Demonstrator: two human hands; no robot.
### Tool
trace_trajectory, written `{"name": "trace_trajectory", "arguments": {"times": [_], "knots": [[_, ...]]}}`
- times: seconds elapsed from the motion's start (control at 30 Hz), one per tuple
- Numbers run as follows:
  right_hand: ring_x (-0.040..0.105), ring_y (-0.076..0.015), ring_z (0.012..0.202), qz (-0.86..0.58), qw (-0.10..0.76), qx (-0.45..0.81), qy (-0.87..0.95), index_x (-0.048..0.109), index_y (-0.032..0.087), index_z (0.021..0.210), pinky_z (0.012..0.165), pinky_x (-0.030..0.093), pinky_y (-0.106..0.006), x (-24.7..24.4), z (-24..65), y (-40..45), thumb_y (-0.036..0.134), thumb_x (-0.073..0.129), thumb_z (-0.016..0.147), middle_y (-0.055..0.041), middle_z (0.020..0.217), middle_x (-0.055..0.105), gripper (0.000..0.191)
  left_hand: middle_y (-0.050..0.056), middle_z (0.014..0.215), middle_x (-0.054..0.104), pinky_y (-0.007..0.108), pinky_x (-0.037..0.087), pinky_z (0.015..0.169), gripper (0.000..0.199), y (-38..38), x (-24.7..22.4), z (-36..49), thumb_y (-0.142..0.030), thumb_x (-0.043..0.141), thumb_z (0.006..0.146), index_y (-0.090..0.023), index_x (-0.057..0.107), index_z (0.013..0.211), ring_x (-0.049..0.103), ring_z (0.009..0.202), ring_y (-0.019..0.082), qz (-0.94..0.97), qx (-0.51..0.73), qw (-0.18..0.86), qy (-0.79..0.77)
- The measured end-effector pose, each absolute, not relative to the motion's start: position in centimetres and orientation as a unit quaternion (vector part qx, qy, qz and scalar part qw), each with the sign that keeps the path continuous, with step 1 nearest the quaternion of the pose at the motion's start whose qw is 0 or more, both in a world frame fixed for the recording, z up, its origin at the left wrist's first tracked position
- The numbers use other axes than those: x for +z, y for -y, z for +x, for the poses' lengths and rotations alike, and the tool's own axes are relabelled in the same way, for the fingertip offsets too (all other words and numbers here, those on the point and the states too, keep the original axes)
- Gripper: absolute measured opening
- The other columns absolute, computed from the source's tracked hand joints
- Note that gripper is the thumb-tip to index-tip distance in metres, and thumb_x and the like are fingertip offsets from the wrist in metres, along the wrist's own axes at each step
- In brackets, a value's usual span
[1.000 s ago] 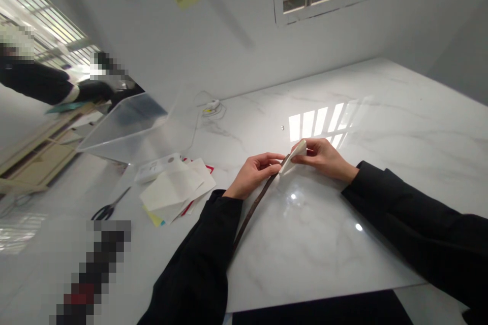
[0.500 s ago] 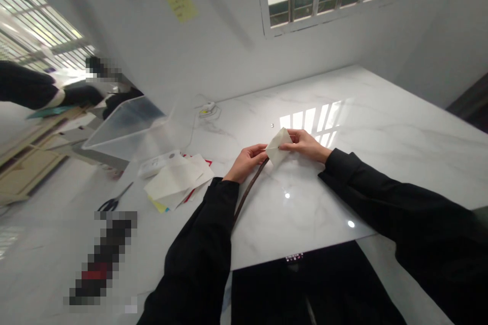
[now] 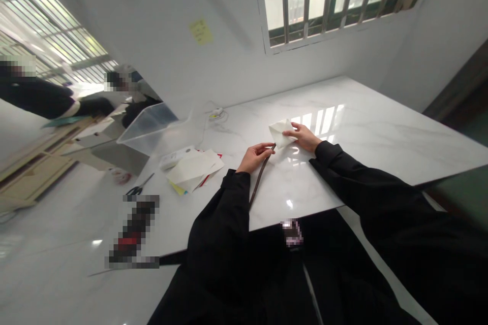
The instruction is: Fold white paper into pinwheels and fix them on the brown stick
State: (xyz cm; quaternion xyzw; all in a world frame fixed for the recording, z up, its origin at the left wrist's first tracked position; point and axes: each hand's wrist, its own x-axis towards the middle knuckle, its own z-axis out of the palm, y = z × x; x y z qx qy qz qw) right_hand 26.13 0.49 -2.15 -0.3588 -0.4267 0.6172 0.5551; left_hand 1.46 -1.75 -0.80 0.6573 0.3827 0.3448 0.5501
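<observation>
While we can't fully see the grip, the left hand [image 3: 253,157] seems clamped on a dark strip [image 3: 261,181] running toward us along the marble tabletop [image 3: 362,111], the right hand [image 3: 303,137] apart, pinching folded white paper [image 3: 280,133] beside the strip's end.

A shared craft workroom, it seems: a white marble-topped counter [image 3: 362,127] carries paper sheets [image 3: 194,168], scissors [image 3: 139,185] and a clear plastic bin [image 3: 150,129]. A sticky note [image 3: 200,31] is stuck to the white wall beside a barred window [image 3: 328,0], and a co-worker's black sleeve [image 3: 38,96] shows nearby.
</observation>
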Motion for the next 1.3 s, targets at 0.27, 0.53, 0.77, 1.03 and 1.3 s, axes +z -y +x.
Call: {"name": "trace_trajectory", "arguments": {"times": [0.27, 0.53, 0.77, 1.03, 1.3], "knots": [[0.072, -0.0198, 0.085, -0.366, 0.525, 0.653, 0.405, 0.066, 0.019, 0.110, 0.072, 0.061, -0.029, -1.3, 24.2, -2.2, 0.021, 0.086, 0.075, -0.0063, 0.100, 0.077, 0.041, 0.012, 0.094, 0.080, 0.033, 0.051, 0.085, 0.068, 1.7, -0.8, 1.3, -0.051, 0.093, 0.068, -0.013, 0.073, 0.120, 0.071, 0.086, 0.021, 0.617, 0.386, 0.566, -0.388], [0.071, -0.0183, 0.087, -0.340, 0.555, 0.650, 0.393, 0.066, 0.019, 0.111, 0.073, 0.060, -0.028, -2.0, 22.9, -2.4, 0.024, 0.084, 0.075, -0.0059, 0.104, 0.077, 0.041, 0.009, 0.090, 0.079, 0.031, 0.049, 0.083, 0.077, 1.4, -1.0, 1.2, -0.043, 0.094, 0.068, -0.012, 0.066, 0.134, 0.069, 0.083, 0.018, 0.588, 0.406, 0.578, -0.393], [0.071, -0.0193, 0.086, -0.329, 0.557, 0.656, 0.389, 0.066, 0.019, 0.111, 0.071, 0.061, -0.030, -2.2, 23.3, -2.5, 0.026, 0.087, 0.072, -0.0048, 0.102, 0.077, 0.045, 0.008, 0.092, 0.079, 0.030, 0.048, 0.084, 0.078, 1.4, -1.0, 1.0, -0.043, 0.092, 0.071, -0.012, 0.066, 0.137, 0.068, 0.085, 0.018, 0.591, 0.404, 0.572, -0.401], [0.071, -0.0170, 0.086, -0.331, 0.574, 0.647, 0.377, 0.068, 0.017, 0.108, 0.073, 0.058, -0.026, -1.8, 23.0, -1.9, 0.024, 0.088, 0.070, -0.0049, 0.100, 0.078, 0.043, 0.009, 0.093, 0.079, 0.031, 0.049, 0.083, 0.081, 1.2, -1.2, 1.0, -0.045, 0.093, 0.068, -0.012, 0.067, 0.137, 0.069, 0.087, 0.019, 0.592, 0.396, 0.572, -0.406], [0.071, -0.0179, 0.085, -0.345, 0.564, 0.642, 0.387, 0.069, 0.018, 0.110, 0.072, 0.058, -0.027, -1.9, 23.0, -1.9, 0.026, 0.086, 0.073, -0.0060, 0.103, 0.079, 0.042, 0.008, 0.093, 0.079, 0.032, 0.049, 0.086, 0.081, 1.0, -1.4, 0.8, -0.042, 0.094, 0.068, -0.013, 0.067, 0.138, 0.070, 0.088, 0.019, 0.589, 0.404, 0.577, -0.396]]}}
